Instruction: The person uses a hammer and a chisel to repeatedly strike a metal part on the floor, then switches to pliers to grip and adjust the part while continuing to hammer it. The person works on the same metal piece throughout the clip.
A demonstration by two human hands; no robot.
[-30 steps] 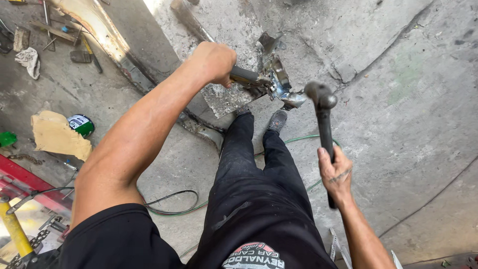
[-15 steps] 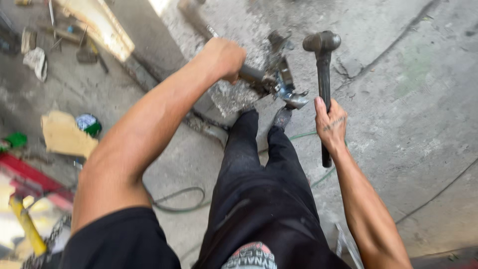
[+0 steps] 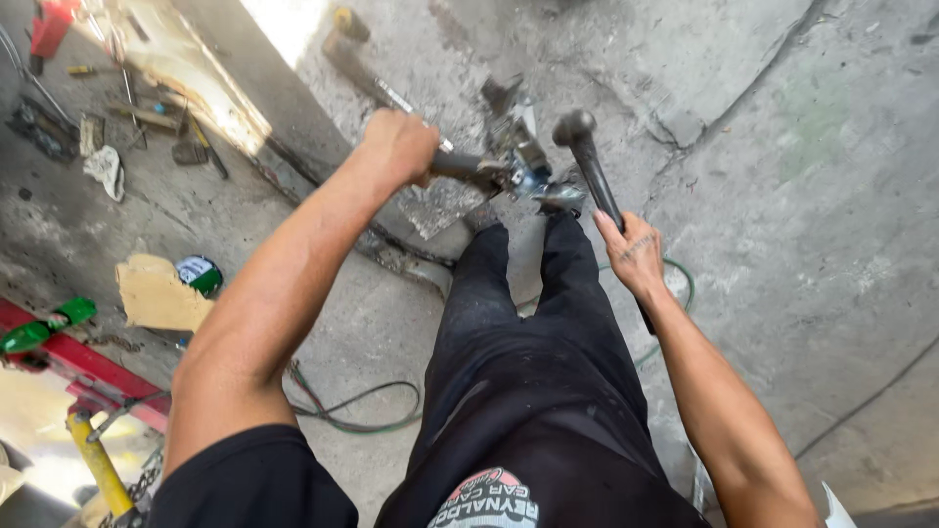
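Note:
My left hand (image 3: pixel 399 145) is closed round a dark bar (image 3: pixel 460 164) that leads to a shiny metal part (image 3: pixel 525 168) lying on the concrete floor just beyond my feet. My right hand (image 3: pixel 636 256) grips the black handle of a hammer (image 3: pixel 587 156). The hammer's head hangs just right of the metal part, a little above it. My legs in black trousers (image 3: pixel 533 352) stretch toward the part. A long metal rod (image 3: pixel 377 83) runs from the part up to the far left.
A green hose (image 3: pixel 357 416) loops on the floor beside my legs. To the left lie a piece of cardboard (image 3: pixel 156 293), a small green tin (image 3: pixel 201 274), a green bottle (image 3: pixel 39 328), a red frame (image 3: pixel 78 367) and scattered tools (image 3: pixel 147 117).
The hammer swung up from beside the part half a second ago, and its head has now come down close to the metal part. My left hand has kept its hold on the bar.

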